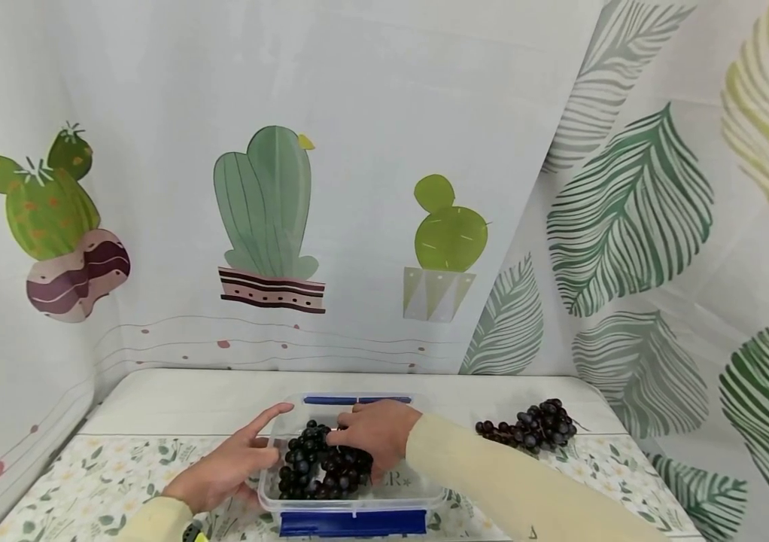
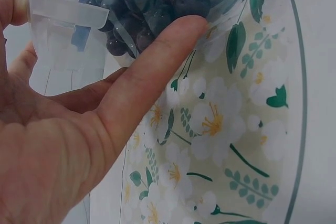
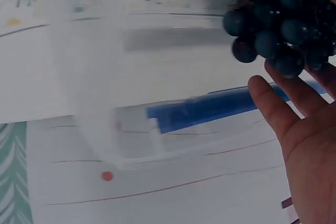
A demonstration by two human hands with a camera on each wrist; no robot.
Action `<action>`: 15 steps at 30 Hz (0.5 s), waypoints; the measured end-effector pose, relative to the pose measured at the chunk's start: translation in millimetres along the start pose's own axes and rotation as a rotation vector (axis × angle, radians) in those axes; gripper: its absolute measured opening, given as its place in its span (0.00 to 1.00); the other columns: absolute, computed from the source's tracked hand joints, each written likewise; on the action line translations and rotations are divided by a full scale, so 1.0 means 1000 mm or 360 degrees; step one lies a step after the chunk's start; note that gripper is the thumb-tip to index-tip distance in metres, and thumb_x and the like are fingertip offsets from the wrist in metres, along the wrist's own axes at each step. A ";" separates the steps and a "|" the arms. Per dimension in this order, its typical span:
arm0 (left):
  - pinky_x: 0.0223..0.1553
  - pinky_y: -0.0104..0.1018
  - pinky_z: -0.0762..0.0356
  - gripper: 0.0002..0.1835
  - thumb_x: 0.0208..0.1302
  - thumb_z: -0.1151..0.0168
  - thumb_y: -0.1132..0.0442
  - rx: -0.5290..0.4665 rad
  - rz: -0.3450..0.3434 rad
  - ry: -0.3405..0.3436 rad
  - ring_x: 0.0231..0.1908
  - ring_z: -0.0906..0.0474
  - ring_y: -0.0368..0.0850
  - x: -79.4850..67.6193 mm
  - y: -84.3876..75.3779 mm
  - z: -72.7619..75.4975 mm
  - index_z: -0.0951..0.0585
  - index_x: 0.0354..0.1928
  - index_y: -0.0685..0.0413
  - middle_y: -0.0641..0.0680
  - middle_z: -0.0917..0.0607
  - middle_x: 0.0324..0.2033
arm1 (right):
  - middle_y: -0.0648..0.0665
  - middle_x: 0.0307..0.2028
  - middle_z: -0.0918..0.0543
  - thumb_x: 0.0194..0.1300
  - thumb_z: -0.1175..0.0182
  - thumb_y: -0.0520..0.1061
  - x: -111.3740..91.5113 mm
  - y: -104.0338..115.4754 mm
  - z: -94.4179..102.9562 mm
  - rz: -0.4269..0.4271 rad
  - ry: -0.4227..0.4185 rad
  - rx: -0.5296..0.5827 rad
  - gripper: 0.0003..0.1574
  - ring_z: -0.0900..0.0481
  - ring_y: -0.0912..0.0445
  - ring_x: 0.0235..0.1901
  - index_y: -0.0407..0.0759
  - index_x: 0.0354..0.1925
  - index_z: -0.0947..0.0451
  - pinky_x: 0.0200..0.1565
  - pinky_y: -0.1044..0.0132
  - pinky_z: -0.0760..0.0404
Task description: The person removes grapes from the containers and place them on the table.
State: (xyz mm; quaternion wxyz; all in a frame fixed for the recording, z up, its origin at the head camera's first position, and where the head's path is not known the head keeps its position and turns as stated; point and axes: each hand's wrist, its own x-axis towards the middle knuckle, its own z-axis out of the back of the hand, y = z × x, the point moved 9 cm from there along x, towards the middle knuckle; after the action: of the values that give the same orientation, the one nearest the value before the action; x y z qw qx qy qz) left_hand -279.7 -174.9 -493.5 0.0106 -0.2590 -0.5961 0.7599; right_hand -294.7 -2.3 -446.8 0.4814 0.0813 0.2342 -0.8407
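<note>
Dark grapes point(image 1: 303, 461) lie in a clear plastic box point(image 1: 357, 506) with blue clasps, on the left side of its inside. My right hand point(image 1: 381, 433) reaches into the box and grips a bunch of grapes point(image 3: 270, 30); in the right wrist view its fingers curve under the bunch. At the box's left wall is my left hand point(image 1: 225, 468), its fingers fairly straight and spread along the side. One long finger point(image 2: 157, 59) lies against the clear wall in the left wrist view, with grapes showing behind it.
Another bunch of dark grapes point(image 1: 533, 427) lies on the table right of the box, beyond my right forearm. A flowered cloth point(image 1: 120, 470) covers the near part of the table. Behind stands a white curtain point(image 1: 371, 188) printed with cacti and leaves.
</note>
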 end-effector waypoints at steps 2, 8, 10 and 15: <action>0.24 0.46 0.17 0.48 0.65 0.44 0.66 0.0004 0.0003 -0.0005 0.43 0.22 0.53 0.000 0.001 0.001 0.48 0.83 0.28 0.72 0.30 0.64 | 0.60 0.71 0.29 0.51 0.26 0.72 0.005 0.003 0.001 0.0004 0.0029 -0.0034 0.54 0.24 0.59 0.67 0.75 0.73 0.38 0.57 0.66 0.16; 0.25 0.47 0.17 0.48 0.64 0.43 0.66 -0.0004 0.0016 -0.0004 0.43 0.22 0.52 0.002 0.003 0.001 0.49 0.83 0.28 0.78 0.38 0.71 | 0.61 0.71 0.29 0.51 0.24 0.70 0.016 0.011 -0.003 0.0011 0.0105 -0.0055 0.51 0.19 0.62 0.58 0.75 0.69 0.37 0.52 0.68 0.15; 0.24 0.47 0.17 0.48 0.64 0.43 0.66 -0.0008 0.0020 0.0000 0.40 0.23 0.51 0.002 0.003 0.000 0.49 0.83 0.28 0.77 0.36 0.69 | 0.61 0.70 0.29 0.51 0.24 0.69 0.017 0.012 -0.004 0.0004 0.0116 -0.0055 0.51 0.18 0.63 0.53 0.74 0.68 0.37 0.48 0.69 0.15; 0.23 0.45 0.17 0.48 0.65 0.44 0.65 0.0013 0.0005 -0.0005 0.33 0.27 0.48 0.001 0.000 -0.001 0.49 0.83 0.28 0.71 0.29 0.62 | 0.61 0.68 0.28 0.53 0.24 0.67 0.019 0.013 -0.005 -0.0023 0.0127 -0.0027 0.50 0.18 0.62 0.40 0.74 0.69 0.37 0.40 0.69 0.16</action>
State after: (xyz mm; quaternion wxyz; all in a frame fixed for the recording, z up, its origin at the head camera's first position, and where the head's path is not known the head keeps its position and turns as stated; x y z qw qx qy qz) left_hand -280.2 -174.1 -493.9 0.0094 -0.2588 -0.5927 0.7627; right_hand -294.5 -20.0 -462.1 0.4661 0.1090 0.2607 -0.8384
